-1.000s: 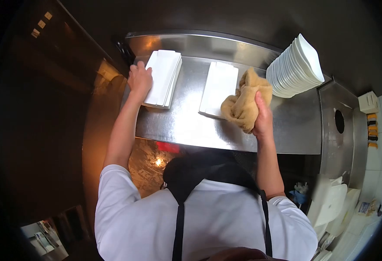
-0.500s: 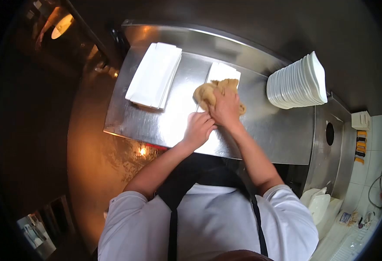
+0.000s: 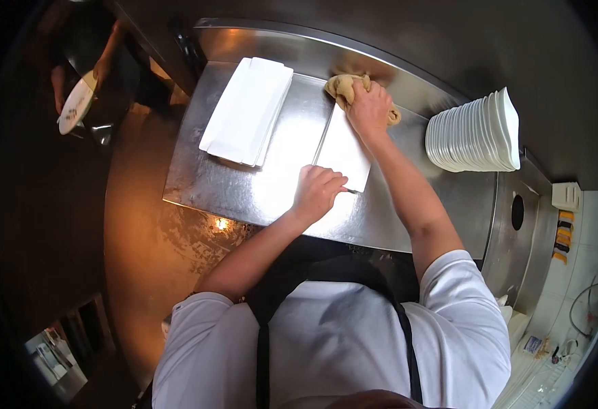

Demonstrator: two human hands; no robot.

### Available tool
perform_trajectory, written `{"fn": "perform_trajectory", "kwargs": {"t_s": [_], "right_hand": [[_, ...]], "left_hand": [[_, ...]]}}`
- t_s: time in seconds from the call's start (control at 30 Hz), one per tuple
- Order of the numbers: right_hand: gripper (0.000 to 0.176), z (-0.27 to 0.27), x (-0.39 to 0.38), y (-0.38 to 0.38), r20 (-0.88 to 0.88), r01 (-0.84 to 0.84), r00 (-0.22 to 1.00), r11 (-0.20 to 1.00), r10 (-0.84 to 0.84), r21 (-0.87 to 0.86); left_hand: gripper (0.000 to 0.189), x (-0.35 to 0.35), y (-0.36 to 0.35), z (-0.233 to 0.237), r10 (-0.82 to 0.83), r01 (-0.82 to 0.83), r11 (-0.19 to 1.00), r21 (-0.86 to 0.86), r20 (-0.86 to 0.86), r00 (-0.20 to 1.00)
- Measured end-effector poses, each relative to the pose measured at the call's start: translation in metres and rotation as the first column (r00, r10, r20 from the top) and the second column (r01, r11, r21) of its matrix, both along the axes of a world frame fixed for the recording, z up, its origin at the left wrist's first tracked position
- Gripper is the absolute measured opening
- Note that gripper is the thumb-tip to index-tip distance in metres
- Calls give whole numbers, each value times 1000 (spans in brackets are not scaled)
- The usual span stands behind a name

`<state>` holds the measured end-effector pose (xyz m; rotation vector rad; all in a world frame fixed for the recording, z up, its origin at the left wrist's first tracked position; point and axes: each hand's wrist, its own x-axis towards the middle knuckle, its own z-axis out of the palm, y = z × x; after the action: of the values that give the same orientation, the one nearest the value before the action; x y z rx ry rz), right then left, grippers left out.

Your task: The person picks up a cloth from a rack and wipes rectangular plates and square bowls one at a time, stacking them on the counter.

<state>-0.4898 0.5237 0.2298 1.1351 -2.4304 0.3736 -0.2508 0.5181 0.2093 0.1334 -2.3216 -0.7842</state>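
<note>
A white rectangular plate (image 3: pixel 345 146) lies on the steel counter in front of me. My left hand (image 3: pixel 319 192) is closed on its near end, fingers curled at the edge. At the far end, my right hand (image 3: pixel 371 108) presses a bunched tan cloth (image 3: pixel 343 88) against the plate, its fingers wrapped over the cloth. The cloth hides the plate's far edge. To the left stands a stack of similar white rectangular plates (image 3: pixel 248 109).
The steel counter (image 3: pixel 408 221) has a raised back edge. On its right, a row of white dishes (image 3: pixel 472 133) stands on edge. Beyond is a round hole (image 3: pixel 517 212) in a steel surface. At upper left, another person holds a white oval plate (image 3: pixel 77 105).
My right hand has pushed the cloth away from me to the plate's far end, uncovering its middle. Another person with an oval plate has come further into view at upper left.
</note>
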Motion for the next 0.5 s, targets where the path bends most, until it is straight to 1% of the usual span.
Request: {"fn": "perform_trajectory", "kwargs": {"t_s": [0.03, 0.13, 0.17, 0.23, 0.27, 0.33, 0.37, 0.47, 0.5], "right_hand": [[46, -1, 1, 1, 23, 13, 1000, 1000, -14, 21], [45, 2, 7, 6, 69, 9, 998, 997, -14, 76], [43, 3, 13, 10, 84, 0, 996, 995, -8, 95], [40, 7, 32, 20, 100, -38, 995, 997, 31, 72], [39, 10, 44, 25, 107, -57, 993, 997, 50, 58], [38, 17, 72, 38, 184, -92, 980, 993, 79, 68], [38, 21, 87, 45, 221, -110, 971, 991, 91, 72], [39, 37, 134, 65, 328, -132, 942, 980, 78, 147], [40, 45, 141, 73, 460, -155, 884, 980, 81, 126]], "left_hand": [[14, 0, 0, 0, 5, -5, 1000, 3, -13, 1000], [29, 1, -3, -14, -39, 39, 999, -2, -12, 999], [42, 2, -3, -19, 7, -7, 996, 89, -5, 1000], [68, 0, -3, -21, 99, -101, 959, 264, 22, 995], [82, -1, -3, -20, 111, -115, 947, 301, 33, 993], [109, -2, -2, -19, 134, -145, 916, 375, 54, 989], [125, 0, -5, -19, 104, -132, 941, 313, 105, 989], [126, -3, -5, -25, 153, -187, 928, 323, 129, 980], [110, -6, -3, -27, 162, -152, 904, 399, 8, 987]]}}
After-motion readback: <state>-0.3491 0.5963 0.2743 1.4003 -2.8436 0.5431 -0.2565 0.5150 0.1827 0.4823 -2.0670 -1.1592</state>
